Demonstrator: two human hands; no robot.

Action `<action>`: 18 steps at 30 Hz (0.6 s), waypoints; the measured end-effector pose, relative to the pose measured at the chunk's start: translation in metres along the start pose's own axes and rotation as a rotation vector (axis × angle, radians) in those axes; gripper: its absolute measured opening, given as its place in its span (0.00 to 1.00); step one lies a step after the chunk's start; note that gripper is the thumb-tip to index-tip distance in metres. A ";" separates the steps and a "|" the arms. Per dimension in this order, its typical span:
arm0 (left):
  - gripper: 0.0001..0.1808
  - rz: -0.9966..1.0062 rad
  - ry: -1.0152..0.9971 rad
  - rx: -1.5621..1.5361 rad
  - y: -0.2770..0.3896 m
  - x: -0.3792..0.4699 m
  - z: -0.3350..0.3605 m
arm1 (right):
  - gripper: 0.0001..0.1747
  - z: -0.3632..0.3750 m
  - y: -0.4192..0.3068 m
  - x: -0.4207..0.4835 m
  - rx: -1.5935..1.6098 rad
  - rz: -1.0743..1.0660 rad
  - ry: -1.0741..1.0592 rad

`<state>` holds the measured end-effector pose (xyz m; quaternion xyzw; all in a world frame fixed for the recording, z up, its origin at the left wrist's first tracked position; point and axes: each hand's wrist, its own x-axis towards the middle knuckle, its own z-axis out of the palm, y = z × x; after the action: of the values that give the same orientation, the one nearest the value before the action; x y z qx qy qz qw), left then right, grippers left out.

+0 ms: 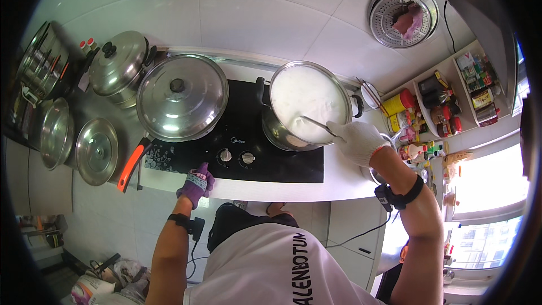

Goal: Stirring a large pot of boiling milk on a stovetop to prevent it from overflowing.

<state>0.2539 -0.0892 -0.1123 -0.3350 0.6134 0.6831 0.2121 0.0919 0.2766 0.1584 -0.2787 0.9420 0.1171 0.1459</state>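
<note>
My right hand (355, 142), in a white knitted glove, grips the metal handle of a utensil (315, 123), probably a ladle. Its lower end dips into the white liquid (302, 89) that nearly fills a deep stainless-steel pot (279, 133), so its head is hidden. This pot stands on the right side of a black Midea gas cooktop (271, 169). In a purple patterned glove, my left hand (197, 184) is at the front edge of the cooktop, left of the two control knobs (236, 156). Nothing is visible in it, but its finger posture is unclear.
A wok with an orange-and-black handle (131, 165) sits left under a domed steel lid (182, 106). Farther left are a lidded pot (120, 67) and a loose lid (97, 152). Condiment bottles fill the right shelf (440, 93). A steamer plate (402, 17) is against the back wall.
</note>
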 end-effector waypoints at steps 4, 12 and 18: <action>0.34 -0.014 -0.004 -0.007 -0.001 0.003 -0.001 | 0.17 0.001 0.010 0.016 0.047 0.074 0.021; 0.35 0.018 -0.014 -0.011 0.003 -0.001 -0.001 | 0.16 0.008 0.048 0.019 -0.015 0.146 0.034; 0.32 -0.023 -0.037 0.040 -0.002 0.003 -0.002 | 0.16 0.006 0.064 -0.002 -0.099 0.132 -0.044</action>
<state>0.2539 -0.0914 -0.1159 -0.3250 0.6192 0.6741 0.2378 0.0590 0.3319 0.1626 -0.2203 0.9478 0.1791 0.1448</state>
